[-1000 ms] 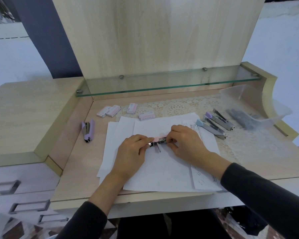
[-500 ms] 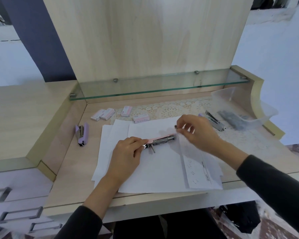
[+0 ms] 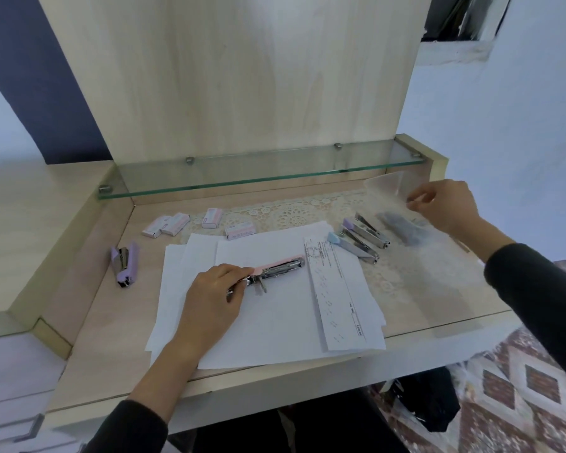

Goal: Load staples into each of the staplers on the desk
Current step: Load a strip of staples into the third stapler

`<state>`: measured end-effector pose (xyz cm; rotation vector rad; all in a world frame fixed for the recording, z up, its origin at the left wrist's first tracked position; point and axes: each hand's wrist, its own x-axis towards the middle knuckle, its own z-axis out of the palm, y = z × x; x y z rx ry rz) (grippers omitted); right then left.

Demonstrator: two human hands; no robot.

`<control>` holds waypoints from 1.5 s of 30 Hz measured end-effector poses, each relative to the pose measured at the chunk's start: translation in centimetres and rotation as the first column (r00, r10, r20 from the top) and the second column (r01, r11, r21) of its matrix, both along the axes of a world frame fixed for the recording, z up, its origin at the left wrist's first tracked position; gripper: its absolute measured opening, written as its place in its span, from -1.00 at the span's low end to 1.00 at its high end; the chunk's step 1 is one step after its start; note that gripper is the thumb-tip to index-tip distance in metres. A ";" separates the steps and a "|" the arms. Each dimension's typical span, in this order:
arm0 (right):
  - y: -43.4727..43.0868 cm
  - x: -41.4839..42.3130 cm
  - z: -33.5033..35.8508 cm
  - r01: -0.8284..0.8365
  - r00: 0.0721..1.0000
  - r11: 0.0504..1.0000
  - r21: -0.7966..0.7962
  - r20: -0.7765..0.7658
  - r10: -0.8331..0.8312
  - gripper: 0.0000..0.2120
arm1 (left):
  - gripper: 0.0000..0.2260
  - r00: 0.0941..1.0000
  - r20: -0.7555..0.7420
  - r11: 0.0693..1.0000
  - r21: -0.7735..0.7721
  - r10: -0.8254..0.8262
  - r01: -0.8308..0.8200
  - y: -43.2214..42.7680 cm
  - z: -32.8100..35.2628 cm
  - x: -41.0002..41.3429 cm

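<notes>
A pink stapler (image 3: 280,267) lies opened on the white papers (image 3: 275,322), its metal staple track bared. My left hand (image 3: 214,300) pinches its left end. My right hand (image 3: 445,207) hovers far right over a clear plastic container (image 3: 386,188) holding dark staple strips (image 3: 401,228); its fingers are curled with thumb and fingertips close, and whether they hold anything is unclear. A blue stapler (image 3: 353,246) and a purple stapler (image 3: 368,230) lie open beside the container. Another purple stapler (image 3: 125,264) lies at the left.
Several small staple boxes (image 3: 167,225) sit at the back of the desk on a lace mat (image 3: 294,214). A narrow printed slip (image 3: 335,292) lies on the papers. A glass shelf (image 3: 258,173) spans the back wall. Drawers are lower left.
My right hand left the pink stapler and moved right and back to the plastic container. My left hand stayed on the stapler's left end. The view swung to the right.
</notes>
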<state>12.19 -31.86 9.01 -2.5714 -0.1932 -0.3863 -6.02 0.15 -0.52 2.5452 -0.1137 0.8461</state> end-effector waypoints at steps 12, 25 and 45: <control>1.3 -0.8 -0.3 -0.029 1.000 0.996 0.087 0.011 0.028 -0.87 | -0.73 0.999 -0.053 1.000 -0.023 -0.002 0.001 -0.1 0.4 -0.3; 10.0 -6.3 -1.2 -0.472 0.870 0.880 0.049 -0.139 0.474 -0.90 | -0.80 0.890 -0.449 0.974 -0.224 -0.076 -0.029 1.7 3.5 1.8; 21.6 -0.6 -3.6 -0.577 0.776 0.817 0.013 -0.301 0.553 -0.61 | -0.48 0.796 -0.569 0.937 -0.119 0.205 -0.327 4.7 5.1 9.8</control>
